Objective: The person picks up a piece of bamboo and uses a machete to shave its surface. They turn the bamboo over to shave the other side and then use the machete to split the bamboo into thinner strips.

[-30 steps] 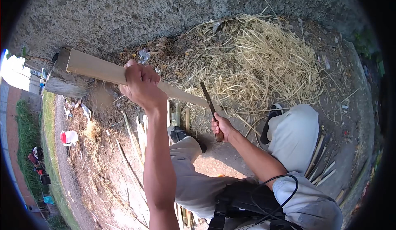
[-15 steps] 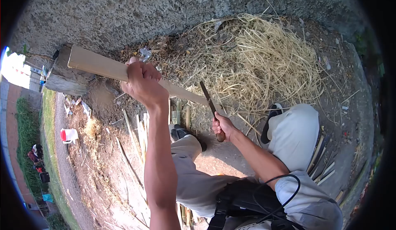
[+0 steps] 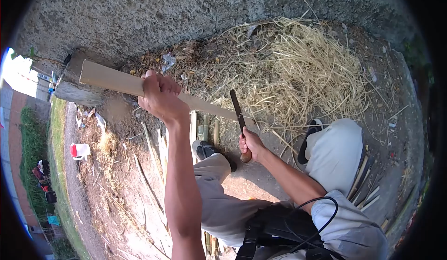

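Left hand point(image 3: 160, 98) clenches a wooden slat point(image 3: 111, 79) beside the shavings heap point(image 3: 321, 69), seemingly to steady it; right hand point(image 3: 252, 144) curls round a knife point(image 3: 237, 107).

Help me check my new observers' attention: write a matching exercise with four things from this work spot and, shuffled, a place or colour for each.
1. Knife
2. Long flat strip
3. Jug
4. Straw-like heap

A. On the ground near the rough wall
B. Gripped in the right hand
C. White and red
D. Gripped in the left hand

Pairs: 1-B, 2-D, 3-C, 4-A
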A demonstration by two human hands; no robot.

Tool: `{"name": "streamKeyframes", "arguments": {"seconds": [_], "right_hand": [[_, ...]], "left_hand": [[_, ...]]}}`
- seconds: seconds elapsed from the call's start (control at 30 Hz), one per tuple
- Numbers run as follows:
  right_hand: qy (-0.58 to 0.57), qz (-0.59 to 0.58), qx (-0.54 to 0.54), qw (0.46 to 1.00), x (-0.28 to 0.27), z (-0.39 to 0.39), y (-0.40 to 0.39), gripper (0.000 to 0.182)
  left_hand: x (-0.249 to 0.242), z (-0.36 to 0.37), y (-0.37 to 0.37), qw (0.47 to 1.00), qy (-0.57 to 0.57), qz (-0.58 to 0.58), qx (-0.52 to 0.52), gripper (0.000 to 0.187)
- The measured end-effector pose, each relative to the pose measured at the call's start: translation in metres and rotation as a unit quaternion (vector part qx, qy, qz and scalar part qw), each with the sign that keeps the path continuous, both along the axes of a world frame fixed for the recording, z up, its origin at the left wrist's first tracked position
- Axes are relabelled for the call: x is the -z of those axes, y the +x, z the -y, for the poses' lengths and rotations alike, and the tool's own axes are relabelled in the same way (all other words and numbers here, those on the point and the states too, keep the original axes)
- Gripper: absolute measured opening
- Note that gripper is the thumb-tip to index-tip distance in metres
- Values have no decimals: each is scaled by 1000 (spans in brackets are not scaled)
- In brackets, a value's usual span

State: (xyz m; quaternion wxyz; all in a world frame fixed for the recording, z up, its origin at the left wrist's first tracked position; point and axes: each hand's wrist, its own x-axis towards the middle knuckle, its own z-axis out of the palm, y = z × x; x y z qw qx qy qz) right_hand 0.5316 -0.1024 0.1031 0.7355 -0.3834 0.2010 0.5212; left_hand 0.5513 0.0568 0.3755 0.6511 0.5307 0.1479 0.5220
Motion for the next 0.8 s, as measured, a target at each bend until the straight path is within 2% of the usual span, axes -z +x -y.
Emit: {"name": "streamKeyframes", "arguments": {"seconds": [0.03,0.13,0.17,0.27,0.3,0.4,0.43,0.53,0.57,0.67,0.7,0.73,0.77,0.8], "right_hand": [[24,12,-45,999,-5,9,3,40],[7,20,-16,1000,11,7,4,40],[-35,9,23,999,8,-5,3,40],[-20,14,11,1000,1,-4,0,40],[20,7,-38,999,-6,8,4,40],[18,28,-33,999,5,10,7,40],[2,26,-1,1000,15,3,8,40],[12,7,-8,1000,-10,2,12,40],[25,48,-27,998,-31,9,11,39],[-14,112,-5,994,-33,4,11,38],[-94,176,6,980,-24,-4,13,35],[-180,351,3,919,-13,-8,14,33],[-261,506,-1,822,-14,-10,12,32],[-335,637,-11,694,-14,-9,4,30]], "left_hand": [[0,-3,-1,1000,-3,-5,-10,35],[-4,-3,-1,1000,0,11,6,32],[-5,1,0,1000,3,10,1,31],[-4,6,1,1000,-5,-3,-5,30],[-3,4,0,1000,-6,-6,-2,30],[-3,3,3,1000,3,10,18,32],[-3,8,4,1000,9,12,18,32],[-4,15,8,1000,21,6,13,34],[-4,14,8,1000,21,0,13,36],[-2,18,14,1000,18,12,16,36],[-2,23,15,999,14,23,23,35],[-2,24,15,999,11,31,30,35],[-2,23,13,999,16,27,43,34],[-2,24,13,999,18,20,34,34]]}}
